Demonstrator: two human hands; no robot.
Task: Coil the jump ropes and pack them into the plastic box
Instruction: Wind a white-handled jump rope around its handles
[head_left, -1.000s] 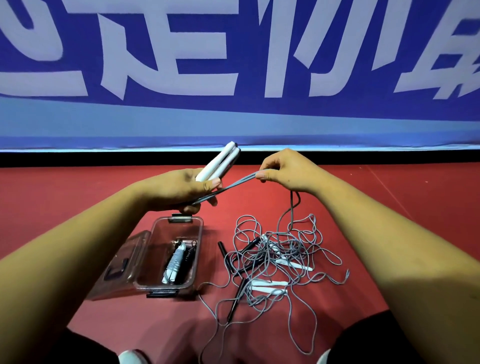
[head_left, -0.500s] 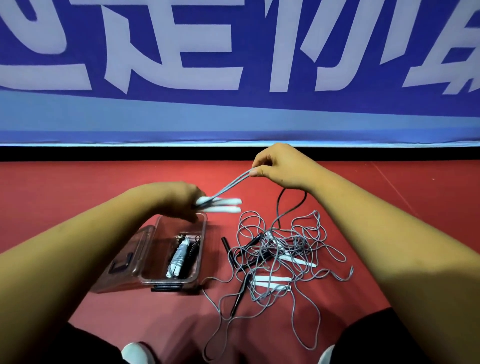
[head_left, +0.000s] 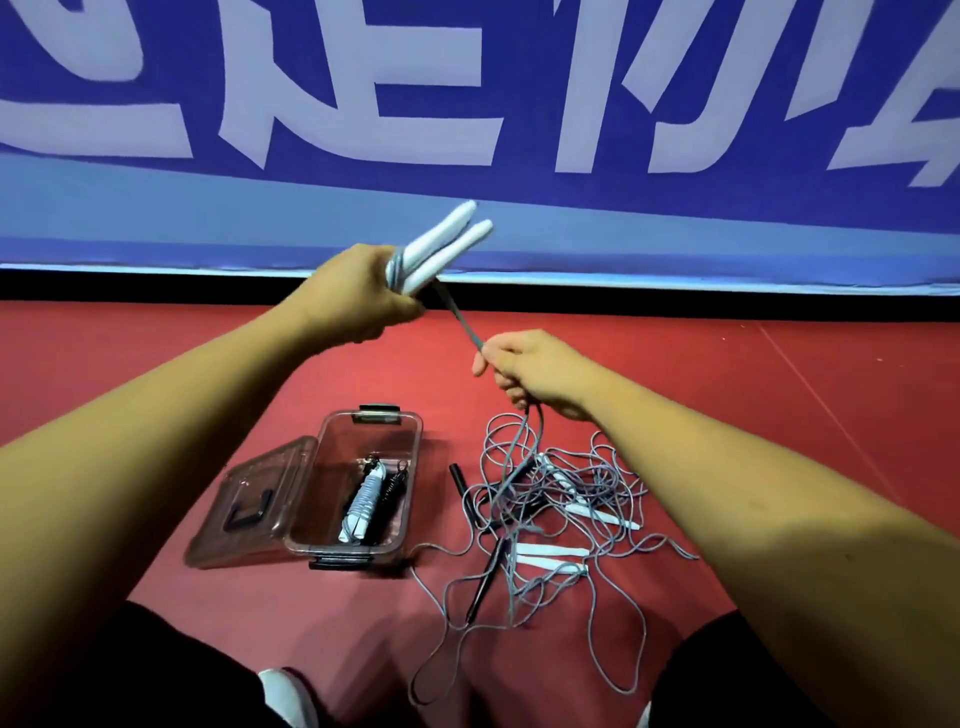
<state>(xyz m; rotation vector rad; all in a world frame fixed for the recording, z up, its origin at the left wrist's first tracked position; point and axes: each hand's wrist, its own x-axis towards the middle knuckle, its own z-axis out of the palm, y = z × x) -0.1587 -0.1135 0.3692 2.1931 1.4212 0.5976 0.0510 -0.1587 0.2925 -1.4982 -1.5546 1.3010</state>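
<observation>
Head: left hand (head_left: 358, 296) grips handles (head_left: 447, 244), right hand (head_left: 535, 374) rope (head_left: 464, 322) (lettering (head_left: 363, 132) cropped).

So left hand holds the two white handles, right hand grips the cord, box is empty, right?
Not empty: head view shows coiled ropes lying in the box. Left hand on the handles and right hand on the cord is correct.

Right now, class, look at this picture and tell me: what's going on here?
A person is coiling a jump rope. The left hand holds its two white handles raised. The right hand grips the taut grey cord, which runs down to a tangled pile on the red floor. The open box beside the pile already holds coiled ropes.
</observation>
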